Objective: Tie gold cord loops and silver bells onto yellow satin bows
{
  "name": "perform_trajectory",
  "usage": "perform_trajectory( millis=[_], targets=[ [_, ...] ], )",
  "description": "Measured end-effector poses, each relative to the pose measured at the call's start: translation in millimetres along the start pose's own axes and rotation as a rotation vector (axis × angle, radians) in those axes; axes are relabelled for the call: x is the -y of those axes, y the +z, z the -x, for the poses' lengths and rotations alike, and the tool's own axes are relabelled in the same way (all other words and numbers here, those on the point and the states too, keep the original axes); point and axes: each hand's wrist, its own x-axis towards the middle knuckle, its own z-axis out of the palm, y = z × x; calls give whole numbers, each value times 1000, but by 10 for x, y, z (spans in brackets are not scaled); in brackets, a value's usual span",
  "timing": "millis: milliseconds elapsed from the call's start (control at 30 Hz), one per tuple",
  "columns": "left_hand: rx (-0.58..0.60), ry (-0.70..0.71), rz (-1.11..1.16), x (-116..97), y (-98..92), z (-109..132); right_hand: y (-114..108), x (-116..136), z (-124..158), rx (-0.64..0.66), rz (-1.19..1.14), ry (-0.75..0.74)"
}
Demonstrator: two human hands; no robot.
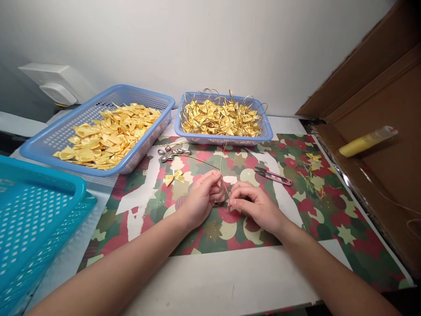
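My left hand (204, 193) is closed, thumb against the fingers, pinching a thin gold cord (221, 163) whose upper end sticks up past the thumb. Just right of it, my right hand (253, 202) pinches the lower part of the same cord between thumb and fingertips. The fingers hide some of the cord. A yellow ribbon bow (175, 177) lies on the patterned sheet left of my left hand. Beyond it sit several small silver bells (171, 153), with gold cord strands running from them. Thread snips (273, 176) with a pink handle rest beyond my right hand.
A blue basket (33, 147) of yellow bows stands back left; another blue basket (223, 139) holds bows with gold loops. At left is a turquoise basket (80, 186). Thread scraps (314, 182) lie right. A cardboard box (378, 175) borders the right, with a yellow tube (358, 145).
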Motion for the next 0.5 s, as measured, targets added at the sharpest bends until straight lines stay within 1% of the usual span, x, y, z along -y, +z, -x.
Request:
perform_trajectory(
  millis=[333, 500],
  targets=[
    [-3, 1, -1, -4, -10, 8, -27, 32, -14, 0, -102, 37],
    [-8, 2, 11, 6, -15, -9, -30, 38, -21, 2, -124, 83]
  ],
)
